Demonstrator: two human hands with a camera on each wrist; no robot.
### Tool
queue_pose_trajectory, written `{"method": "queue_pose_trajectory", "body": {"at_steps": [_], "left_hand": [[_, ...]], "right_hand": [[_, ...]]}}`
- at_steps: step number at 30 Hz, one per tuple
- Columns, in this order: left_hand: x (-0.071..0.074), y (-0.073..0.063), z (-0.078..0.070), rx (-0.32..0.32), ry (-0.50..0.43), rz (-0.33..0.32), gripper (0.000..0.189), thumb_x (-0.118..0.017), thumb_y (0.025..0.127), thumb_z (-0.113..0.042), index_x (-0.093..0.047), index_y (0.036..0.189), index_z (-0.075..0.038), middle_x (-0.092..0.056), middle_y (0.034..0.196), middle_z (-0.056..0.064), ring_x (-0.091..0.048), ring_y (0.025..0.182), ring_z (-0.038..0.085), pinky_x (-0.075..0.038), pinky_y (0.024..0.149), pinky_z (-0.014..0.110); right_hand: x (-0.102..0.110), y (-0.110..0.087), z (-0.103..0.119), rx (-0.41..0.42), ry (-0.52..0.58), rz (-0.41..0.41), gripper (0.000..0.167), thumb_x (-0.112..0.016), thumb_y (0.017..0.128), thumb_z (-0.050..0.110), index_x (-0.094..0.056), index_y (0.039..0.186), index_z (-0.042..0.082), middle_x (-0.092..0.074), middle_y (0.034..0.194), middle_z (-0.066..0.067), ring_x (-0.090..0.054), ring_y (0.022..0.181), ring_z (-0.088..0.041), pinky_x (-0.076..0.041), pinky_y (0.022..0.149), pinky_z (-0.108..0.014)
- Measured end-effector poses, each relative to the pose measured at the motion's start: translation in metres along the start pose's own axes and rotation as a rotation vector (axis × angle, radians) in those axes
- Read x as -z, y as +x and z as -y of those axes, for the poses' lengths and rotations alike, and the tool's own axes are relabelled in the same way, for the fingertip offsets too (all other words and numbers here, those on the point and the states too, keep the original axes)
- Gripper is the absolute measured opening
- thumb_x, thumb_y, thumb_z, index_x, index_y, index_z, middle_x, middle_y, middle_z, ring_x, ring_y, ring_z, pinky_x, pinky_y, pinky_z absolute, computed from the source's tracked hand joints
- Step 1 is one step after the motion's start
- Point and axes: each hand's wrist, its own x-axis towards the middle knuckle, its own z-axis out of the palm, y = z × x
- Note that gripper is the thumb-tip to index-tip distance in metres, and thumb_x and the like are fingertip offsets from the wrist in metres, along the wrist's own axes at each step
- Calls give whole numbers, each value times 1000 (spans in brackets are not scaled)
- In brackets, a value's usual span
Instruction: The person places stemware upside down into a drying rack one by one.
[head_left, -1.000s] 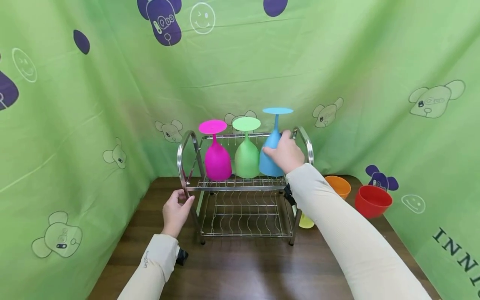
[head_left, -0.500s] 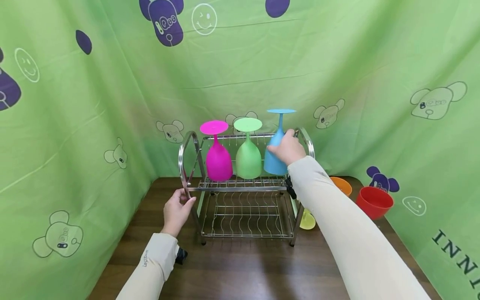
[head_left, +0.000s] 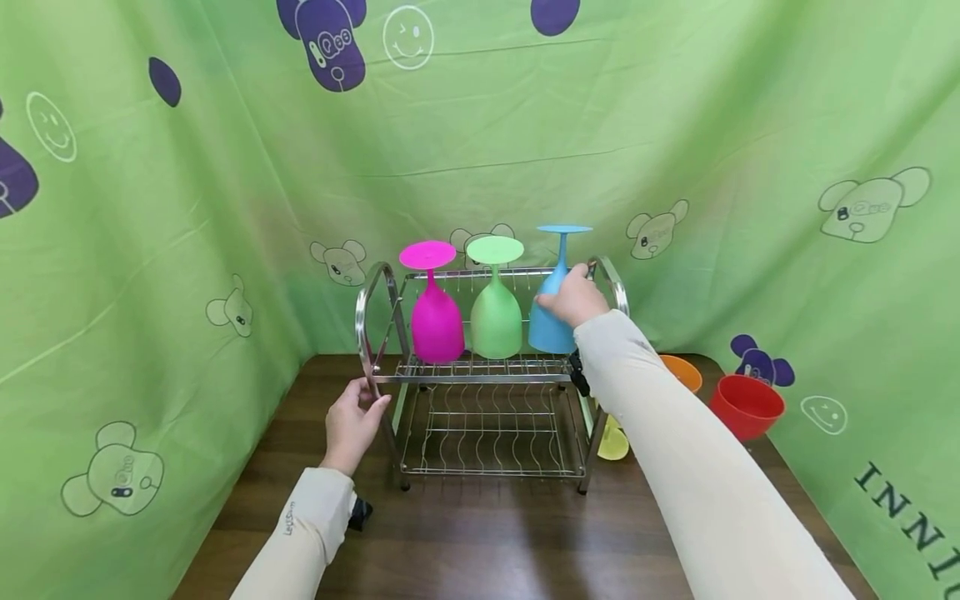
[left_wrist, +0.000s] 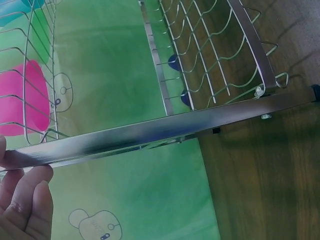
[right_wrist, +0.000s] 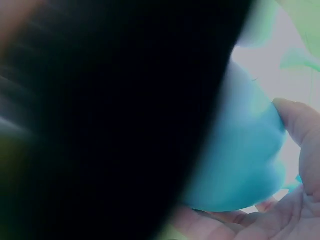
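While the left hand [head_left: 351,427] is pinching the left post of the metal rack [head_left: 480,378], probably so that the frame is not sliding on the counter [head_left: 480,542], the right hand [head_left: 576,298] is holding the blue cup [head_left: 550,335] upside down at the right end of the top shelf. Its grip is wrapping the bowl, thumb on one side and fingers on the other, perhaps because the bowl is offering more surface than the thin stem. The left grip is pressing thumb and fingers on opposite faces of the post. The pink cup [head_left: 437,329] and the green cup [head_left: 497,323] are standing inverted alongside, their wide mouths probably giving a steady base. Whether the blue cup is fully resting on the wires, I cannot tell. To the right of the rack, an orange cup [head_left: 682,372] and a red cup [head_left: 746,407] are facing upward. Compared with one second ago, the blue cup is sitting more to the right and slightly lower, and a narrow gap is now separating it from the green cup; the left hand is keeping its place.
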Motion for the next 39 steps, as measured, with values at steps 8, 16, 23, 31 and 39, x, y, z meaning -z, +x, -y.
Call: {"method": "queue_pose_trajectory", "body": {"at_steps": [8,16,23,31,39], "left_hand": [[1,-1,0,-1,-2,7,22,-73,80,-7,-60,96,0,-69,86,19,-64,63,30,-48,64,45],[2,0,-1,13,-8,6,22,-73,81,-8,-60,97,1,-69,86,19,-64,63,30,-48,64,45],[2,-1,-2,16,-5,8,23,-74,80,-8,-61,97,1,-70,86,19,-65,64,31,-48,65,46],[0,-2,-1,26,-5,25,24,-73,81,-8,-61,99,1,-70,87,19,-66,65,31,-48,65,46],[0,-2,1,33,-19,9,26,-73,81,-9,-61,101,2,-69,87,20,-65,65,31,-49,66,46]], "right_hand": [[-5,-2,0,-6,-12,68,81,-63,90,24,-10,138,-14,-47,122,-40,-52,110,-51,-45,91,-57],[6,-9,5,67,-99,109,95,-68,86,20,-1,141,-20,-46,127,-40,-49,115,-49,-43,96,-53],[10,-11,4,85,-114,115,56,-63,86,12,-40,126,-21,-52,122,-36,-53,112,-47,-44,95,-52],[9,-8,-1,108,-159,99,45,-60,88,12,-50,118,-19,-56,117,-35,-57,108,-45,-45,94,-50],[9,-18,8,131,-154,8,37,-60,91,16,-51,112,-13,-60,106,-30,-60,102,-44,-48,89,-51]]}}
